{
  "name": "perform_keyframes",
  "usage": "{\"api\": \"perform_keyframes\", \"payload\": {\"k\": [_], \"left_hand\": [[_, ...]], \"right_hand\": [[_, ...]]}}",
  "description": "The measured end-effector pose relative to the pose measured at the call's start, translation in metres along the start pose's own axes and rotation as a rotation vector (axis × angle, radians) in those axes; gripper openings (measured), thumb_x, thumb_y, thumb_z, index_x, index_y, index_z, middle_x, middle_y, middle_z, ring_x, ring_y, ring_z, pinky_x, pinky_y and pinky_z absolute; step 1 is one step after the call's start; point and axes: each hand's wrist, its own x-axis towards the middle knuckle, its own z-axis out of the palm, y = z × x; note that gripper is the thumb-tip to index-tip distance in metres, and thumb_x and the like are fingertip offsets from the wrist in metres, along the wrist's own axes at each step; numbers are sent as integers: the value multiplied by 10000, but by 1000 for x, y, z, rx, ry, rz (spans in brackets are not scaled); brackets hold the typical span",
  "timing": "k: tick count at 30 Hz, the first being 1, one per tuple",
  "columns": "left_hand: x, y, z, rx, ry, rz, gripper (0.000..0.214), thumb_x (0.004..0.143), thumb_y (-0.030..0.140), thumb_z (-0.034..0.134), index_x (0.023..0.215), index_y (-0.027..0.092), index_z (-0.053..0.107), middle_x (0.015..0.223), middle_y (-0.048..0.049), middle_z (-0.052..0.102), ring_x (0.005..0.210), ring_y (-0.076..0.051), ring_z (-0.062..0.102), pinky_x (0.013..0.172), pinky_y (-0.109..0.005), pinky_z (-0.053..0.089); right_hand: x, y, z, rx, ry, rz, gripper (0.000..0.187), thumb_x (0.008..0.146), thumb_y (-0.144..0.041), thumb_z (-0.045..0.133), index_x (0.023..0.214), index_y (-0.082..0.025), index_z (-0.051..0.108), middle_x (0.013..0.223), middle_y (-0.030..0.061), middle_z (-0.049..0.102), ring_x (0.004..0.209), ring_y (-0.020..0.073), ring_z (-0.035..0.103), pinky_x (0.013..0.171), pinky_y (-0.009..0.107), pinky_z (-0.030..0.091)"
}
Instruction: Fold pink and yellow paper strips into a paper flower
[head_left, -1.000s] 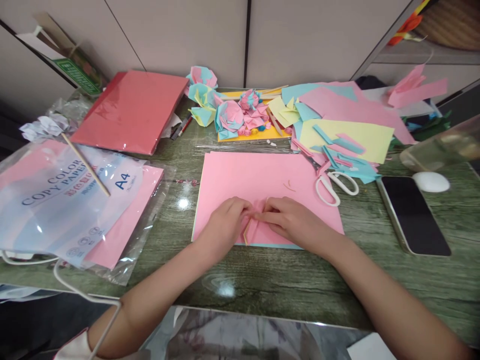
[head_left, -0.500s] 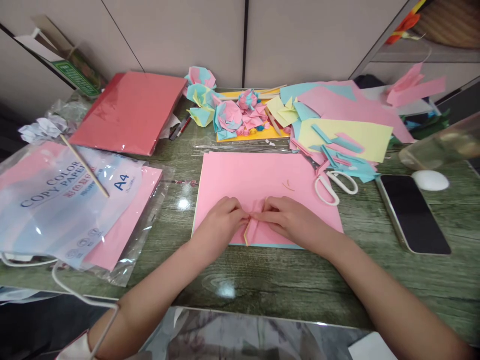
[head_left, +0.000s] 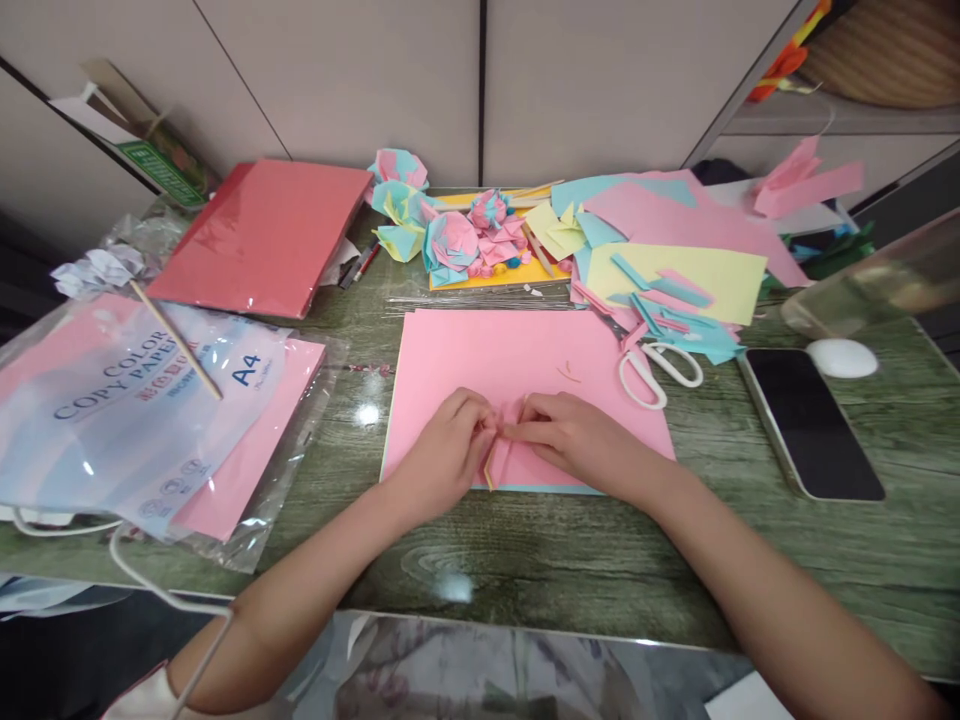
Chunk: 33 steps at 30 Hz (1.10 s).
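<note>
My left hand (head_left: 446,445) and my right hand (head_left: 574,440) meet over a stack of coloured A4 paper (head_left: 487,345), pink on top with a blue edge at the front. Between my fingertips is a small folded piece of pink paper (head_left: 504,462), with a yellowish edge along its left side. The left thumb and fingers pinch its upper end. On its right side, the right hand's bent fingers grip it, the index finger stretched towards the left hand. The fingers partly hide the piece. Scissors with white handles (head_left: 643,385) lie on the stack's right edge.
Paper flowers (head_left: 454,240) and cut sheets (head_left: 675,275) crowd the back. A red pack (head_left: 262,235) and a bagged pack of copy paper (head_left: 150,400) lie left. A phone (head_left: 814,425) and white mouse (head_left: 844,358) sit right. A white cable (head_left: 161,592) crosses the front-left edge.
The left fingers have curled and drawn slightly up and left on the pink paper piece, while the right hand stays nearly in place. The camera view has shifted slightly.
</note>
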Motion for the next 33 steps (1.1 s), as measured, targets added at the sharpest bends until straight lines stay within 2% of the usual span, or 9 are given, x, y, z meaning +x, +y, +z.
{"api": "perform_keyframes", "payload": {"k": [3,8,11,14,18,24,30,33], "left_hand": [[0,3,1,-172,-39,-33,131,866,125,337,818,170,450,873,-45,501,835,-144,491,763,-304,436],[-1,0,9,-144,-181,-6,119,871,146,347,842,177,458,851,-30,530,773,-135,515,713,-286,435],[0,0,11,-98,-144,-71,104,875,172,357,849,178,457,837,-24,540,768,-141,525,706,-290,435],[2,3,11,-110,-146,-101,104,885,213,358,867,181,455,833,-19,563,751,-140,537,679,-280,438],[1,5,16,-77,-174,28,131,892,226,343,886,179,465,864,-36,571,789,-149,536,688,-284,443],[-3,4,23,-10,-156,74,172,896,216,316,880,165,479,851,-43,565,778,-154,510,695,-300,442],[-6,6,29,24,-50,210,169,882,143,320,873,159,488,906,-64,555,883,-165,475,795,-324,425],[-6,5,30,20,13,196,167,888,146,317,855,161,480,868,-57,558,842,-156,483,781,-315,428]], "right_hand": [[1,-1,-2,7,-11,13,263,882,-211,396,931,-220,654,818,32,567,744,134,482,638,249,360],[0,1,-4,33,-55,59,246,863,-178,407,794,-184,643,787,30,556,727,129,486,632,246,352],[-1,2,-5,63,-30,53,190,855,-174,432,890,-194,618,817,26,571,755,134,500,658,250,359],[-1,3,-5,147,-18,119,160,845,-195,466,974,-181,560,800,12,594,714,121,516,639,237,365],[0,2,-5,85,-42,120,105,836,-210,488,826,-169,585,769,21,606,742,137,530,663,251,356],[-1,-6,-2,-88,-68,90,142,865,-208,451,814,-166,577,781,30,577,753,144,511,664,266,326],[-2,-12,3,-194,-60,94,74,824,-178,499,764,-165,540,759,25,544,705,149,483,630,277,298],[-3,-13,6,-239,-49,102,69,828,-158,482,779,-162,531,755,33,545,699,160,486,614,287,293]]}}
